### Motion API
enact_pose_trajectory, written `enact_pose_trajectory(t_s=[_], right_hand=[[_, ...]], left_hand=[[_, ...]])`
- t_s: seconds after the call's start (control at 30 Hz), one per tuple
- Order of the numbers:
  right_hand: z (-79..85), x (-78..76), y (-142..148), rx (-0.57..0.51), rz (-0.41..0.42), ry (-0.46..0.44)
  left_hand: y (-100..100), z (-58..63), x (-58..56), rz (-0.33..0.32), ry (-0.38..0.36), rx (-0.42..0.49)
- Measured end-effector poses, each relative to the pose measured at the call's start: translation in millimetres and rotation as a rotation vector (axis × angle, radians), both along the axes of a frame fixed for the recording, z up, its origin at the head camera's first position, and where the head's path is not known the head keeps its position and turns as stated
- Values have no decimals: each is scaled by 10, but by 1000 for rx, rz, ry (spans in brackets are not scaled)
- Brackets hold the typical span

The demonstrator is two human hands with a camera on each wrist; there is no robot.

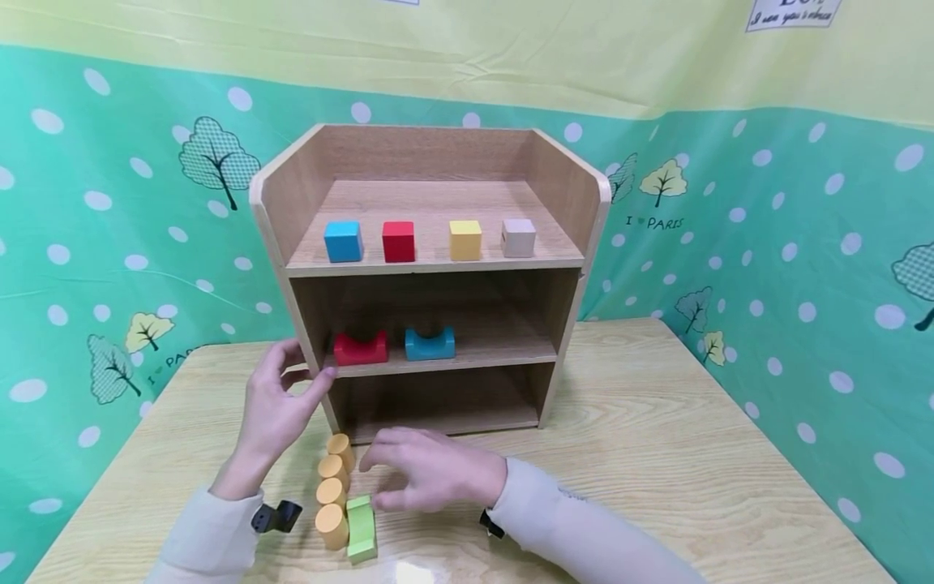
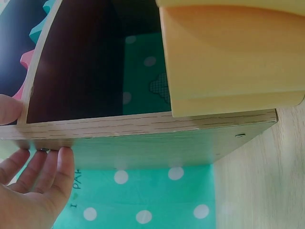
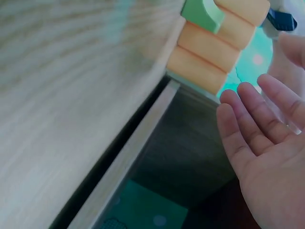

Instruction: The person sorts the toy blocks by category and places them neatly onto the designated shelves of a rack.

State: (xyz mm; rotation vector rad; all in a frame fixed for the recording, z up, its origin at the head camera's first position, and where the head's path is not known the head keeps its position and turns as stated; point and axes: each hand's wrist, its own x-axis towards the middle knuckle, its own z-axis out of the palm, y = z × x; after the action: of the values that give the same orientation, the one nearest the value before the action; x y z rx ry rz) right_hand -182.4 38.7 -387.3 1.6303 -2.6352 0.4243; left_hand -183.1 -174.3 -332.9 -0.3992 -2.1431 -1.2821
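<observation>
A small wooden shelf (image 1: pixel 430 369) stands on the table. My left hand (image 1: pixel 277 403) holds its left side panel near the middle board; in the left wrist view the thumb (image 2: pixel 8 109) is at the front and the fingers (image 2: pixel 62 174) lie along the outer face. My right hand (image 1: pixel 438 468), empty with fingers spread and slightly bent, hovers before the shelf's lower left corner. Just left of it, several yellow-orange cylinders (image 1: pixel 332 527) stand in a row running toward the shelf. A light green block with a curved notch (image 1: pixel 361 531) lies beside the nearest cylinders.
On the top board sit a blue cube (image 1: pixel 344 242), a red cube (image 1: pixel 398 242), a yellow cube (image 1: pixel 465 241) and a pale grey cube (image 1: pixel 518 238). The middle board bears a red notched block (image 1: pixel 361 349) and a blue one (image 1: pixel 430 345). A patterned cloth (image 1: pixel 773 243) hangs behind.
</observation>
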Motion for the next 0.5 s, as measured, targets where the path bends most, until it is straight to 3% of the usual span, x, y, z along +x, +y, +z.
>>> enact_pose_trajectory(t_s=[0.5], right_hand=[[-116,82,-120,121,3,-23]], left_hand=[[1,4,1,-7,-3,18]])
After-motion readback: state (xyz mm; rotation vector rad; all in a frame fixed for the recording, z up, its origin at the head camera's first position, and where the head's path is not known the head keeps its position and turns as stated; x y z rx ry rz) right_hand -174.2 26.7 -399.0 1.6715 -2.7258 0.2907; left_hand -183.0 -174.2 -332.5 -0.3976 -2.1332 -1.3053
